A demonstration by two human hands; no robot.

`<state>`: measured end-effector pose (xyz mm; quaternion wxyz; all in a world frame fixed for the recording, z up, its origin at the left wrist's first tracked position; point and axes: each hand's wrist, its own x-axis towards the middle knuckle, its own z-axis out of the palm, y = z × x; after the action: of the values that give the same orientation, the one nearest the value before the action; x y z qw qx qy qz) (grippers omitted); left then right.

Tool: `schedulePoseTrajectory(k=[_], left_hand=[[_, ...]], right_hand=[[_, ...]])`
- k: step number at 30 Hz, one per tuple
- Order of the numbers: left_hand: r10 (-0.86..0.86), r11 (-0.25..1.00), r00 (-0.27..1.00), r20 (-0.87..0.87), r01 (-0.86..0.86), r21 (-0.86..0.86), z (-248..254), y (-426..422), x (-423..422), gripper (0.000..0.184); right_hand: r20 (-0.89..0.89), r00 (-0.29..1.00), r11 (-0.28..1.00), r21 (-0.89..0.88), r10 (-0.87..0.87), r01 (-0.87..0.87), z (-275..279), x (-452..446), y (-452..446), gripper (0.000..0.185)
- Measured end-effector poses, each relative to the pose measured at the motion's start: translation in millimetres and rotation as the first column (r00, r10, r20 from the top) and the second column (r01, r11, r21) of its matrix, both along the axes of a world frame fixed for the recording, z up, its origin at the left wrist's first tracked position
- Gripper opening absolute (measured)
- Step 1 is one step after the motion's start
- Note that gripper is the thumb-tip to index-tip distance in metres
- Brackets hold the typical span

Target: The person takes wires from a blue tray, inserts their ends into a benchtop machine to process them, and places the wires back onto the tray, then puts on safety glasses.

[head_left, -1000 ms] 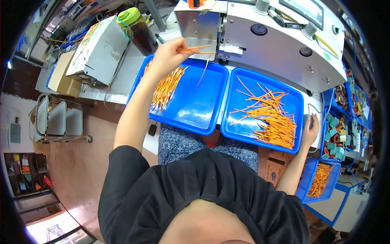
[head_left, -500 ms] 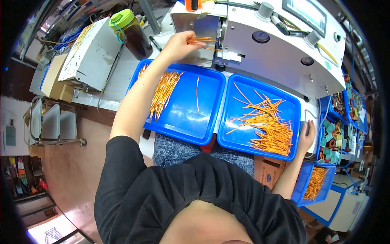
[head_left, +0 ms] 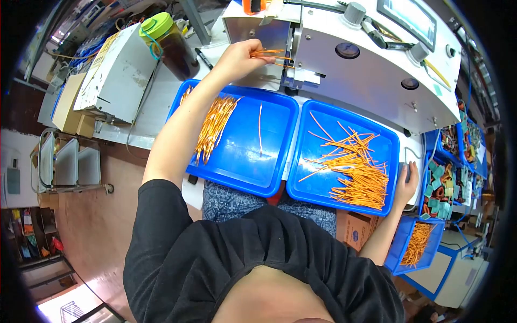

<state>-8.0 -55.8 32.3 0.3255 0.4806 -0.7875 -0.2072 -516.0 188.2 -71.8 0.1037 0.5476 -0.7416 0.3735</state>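
Note:
My left hand pinches a few short orange wires, their ends pointing right at the slot of a white machine. Under that forearm is a blue tray with a bundle of orange wires with pale ends and one lone wire. A second blue tray beside it holds a loose heap of orange wires. Just past this tray's right edge, my right hand curls around a dark rounded object like a computer mouse, partly covered by the fingers.
A lidded bottle of dark liquid and a black pen stand left of the machine, near a white metal box. At right are bins of teal and red parts and a blue bin of orange wires.
The wires in my left hand have shifted slightly, and another wire now reaches toward the machine's slot. My right hand stays on the mouse-like object. The whole view has tilted a little.

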Motion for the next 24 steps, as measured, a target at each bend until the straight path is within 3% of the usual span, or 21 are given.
schedulePoseTrajectory(k=[10, 16, 17, 18, 21, 24], left_hand=[[0.006, 1.0, 1.0, 0.005, -0.006, -0.006, -4.6, -2.5, -1.1, 0.032], [0.004, 0.998, 1.0, -0.004, -0.004, -0.061, -11.7, -7.2, 0.9, 0.014], [0.033, 0.97, 0.992, 0.121, -0.003, -0.244, -14.7, -14.6, 3.5, 0.017], [0.047, 0.928, 0.996, 0.075, -0.015, -0.372, -19.4, -17.7, 9.0, 0.021], [0.327, 0.853, 0.942, 0.072, -0.262, -0.452, -17.9, -20.7, 24.1, 0.025], [0.357, 0.857, 0.933, 0.034, -0.313, -0.411, -11.7, 4.2, 34.5, 0.024]], right_hand=[[-0.003, 1.0, 0.998, 0.064, -0.005, 0.005, 0.2, -1.8, 0.2, 0.03], [-0.046, 0.999, 0.999, 0.05, -0.002, 0.005, -0.2, -3.5, -1.3, 0.031], [-0.04, 0.999, 0.999, 0.042, 0.0, 0.001, -0.2, -3.0, -1.1, 0.031], [-0.032, 0.999, 0.999, 0.034, 0.003, -0.002, -0.4, -3.1, -0.4, 0.031], [-0.027, 1.0, 1.0, 0.023, -0.003, 0.003, -2.0, -4.5, -0.7, 0.03], [-0.017, 1.0, 1.0, 0.003, 0.006, -0.006, -4.2, -5.9, -0.2, 0.03]])
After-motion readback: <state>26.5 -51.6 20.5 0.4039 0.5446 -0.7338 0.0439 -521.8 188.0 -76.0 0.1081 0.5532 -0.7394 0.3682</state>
